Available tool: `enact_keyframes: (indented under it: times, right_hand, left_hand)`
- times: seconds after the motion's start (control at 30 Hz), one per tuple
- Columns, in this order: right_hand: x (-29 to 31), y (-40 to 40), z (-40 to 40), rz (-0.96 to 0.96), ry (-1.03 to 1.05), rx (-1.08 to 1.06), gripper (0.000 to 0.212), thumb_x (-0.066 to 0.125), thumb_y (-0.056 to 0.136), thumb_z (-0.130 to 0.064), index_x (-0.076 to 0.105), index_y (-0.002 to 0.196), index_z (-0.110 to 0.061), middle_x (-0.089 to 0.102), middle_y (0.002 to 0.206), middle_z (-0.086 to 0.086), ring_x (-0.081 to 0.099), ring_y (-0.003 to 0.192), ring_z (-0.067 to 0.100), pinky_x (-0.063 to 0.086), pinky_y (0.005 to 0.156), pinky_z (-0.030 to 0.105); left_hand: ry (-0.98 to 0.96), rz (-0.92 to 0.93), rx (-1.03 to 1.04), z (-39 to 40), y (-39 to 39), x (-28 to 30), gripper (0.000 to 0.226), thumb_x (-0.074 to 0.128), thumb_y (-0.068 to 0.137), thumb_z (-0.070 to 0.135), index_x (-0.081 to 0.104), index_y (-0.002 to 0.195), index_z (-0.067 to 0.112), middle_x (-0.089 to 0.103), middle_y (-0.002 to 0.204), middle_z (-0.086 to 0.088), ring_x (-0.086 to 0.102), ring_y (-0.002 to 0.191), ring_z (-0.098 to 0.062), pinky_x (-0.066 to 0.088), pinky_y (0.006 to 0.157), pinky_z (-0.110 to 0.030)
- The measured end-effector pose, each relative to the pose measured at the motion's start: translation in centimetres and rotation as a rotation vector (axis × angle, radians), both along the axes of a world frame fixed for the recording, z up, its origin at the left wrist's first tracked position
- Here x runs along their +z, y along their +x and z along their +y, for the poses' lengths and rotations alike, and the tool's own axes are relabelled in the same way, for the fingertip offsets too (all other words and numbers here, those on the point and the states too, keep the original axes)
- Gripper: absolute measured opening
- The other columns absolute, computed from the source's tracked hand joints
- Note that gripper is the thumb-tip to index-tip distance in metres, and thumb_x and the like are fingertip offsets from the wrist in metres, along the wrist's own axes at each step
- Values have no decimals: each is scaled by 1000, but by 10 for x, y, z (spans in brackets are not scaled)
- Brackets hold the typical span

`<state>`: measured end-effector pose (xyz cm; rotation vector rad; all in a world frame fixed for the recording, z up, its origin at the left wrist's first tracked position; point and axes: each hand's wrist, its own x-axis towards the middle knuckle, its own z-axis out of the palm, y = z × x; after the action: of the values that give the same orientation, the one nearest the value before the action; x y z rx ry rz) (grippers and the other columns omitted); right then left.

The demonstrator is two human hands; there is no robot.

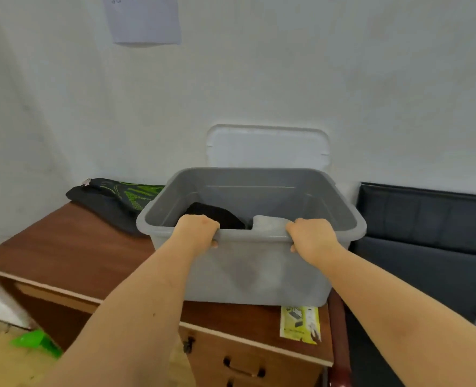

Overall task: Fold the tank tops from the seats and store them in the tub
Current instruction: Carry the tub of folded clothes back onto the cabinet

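Observation:
A grey plastic tub (259,275) stands on a brown wooden desk (72,252). My left hand (197,229) grips the tub's near rim on the left, fingers curled over the edge. My right hand (311,236) grips the same rim further right. Inside the tub lie a folded black garment (217,215) on the left and a folded light grey garment (267,223) on the right, both partly hidden by the rim and my hands.
The tub's white lid (267,146) leans on the wall behind it. A black bag with green markings (111,201) lies at the desk's back left. A dark padded seat (427,247) stands to the right. A yellow leaflet (299,324) lies near the desk edge.

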<state>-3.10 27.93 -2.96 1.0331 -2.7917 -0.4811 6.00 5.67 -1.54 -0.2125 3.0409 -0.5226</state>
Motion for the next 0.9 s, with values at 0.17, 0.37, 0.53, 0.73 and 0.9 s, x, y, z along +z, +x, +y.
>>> enact_keyframes:
  times: [0.17, 0.37, 0.53, 0.73, 0.9]
  right_hand:
    - [-14, 34, -27, -34, 19, -84, 15, 51, 96, -12, 54, 111, -13, 27, 66, -2, 63, 93, 27, 36, 62, 34]
    - [-22, 56, -51, -71, 14, -161, 9, 51, 95, -10, 53, 103, -14, 32, 68, -1, 63, 94, 27, 27, 48, 31]
    - [-18, 65, -54, -59, 8, -158, 18, 51, 97, -20, 52, 113, -12, 59, 99, 3, 61, 97, 26, 37, 65, 34]
    - [-3, 65, -54, -147, -72, -98, 63, 34, 84, -78, 50, 84, -17, 46, 65, -5, 42, 57, 12, 30, 53, 28]
    - [10, 55, -59, -145, -200, -87, 61, 27, 90, -71, 52, 82, -15, 46, 64, -4, 45, 62, 16, 37, 61, 31]
  left_hand:
    - [-18, -46, -74, -31, 15, -11, 26, 48, 99, 37, 55, 117, 19, 62, 111, -2, 60, 102, -23, 41, 73, -31]
    - [41, -63, -89, -58, 24, -15, 24, 48, 99, 36, 55, 118, 21, 61, 110, -1, 59, 101, -21, 40, 74, -30]
    - [57, -67, -106, -65, 27, -15, 29, 47, 98, 43, 55, 116, 23, 53, 93, 2, 57, 90, -17, 40, 72, -29]
    - [366, -46, -120, -63, 19, -15, 60, 33, 86, 75, 57, 89, 21, 58, 81, 4, 54, 77, -13, 40, 68, -28]
    - [488, 55, -178, -48, -7, 6, 58, 29, 93, 66, 48, 69, 17, 52, 69, 3, 50, 68, -16, 40, 67, -31]
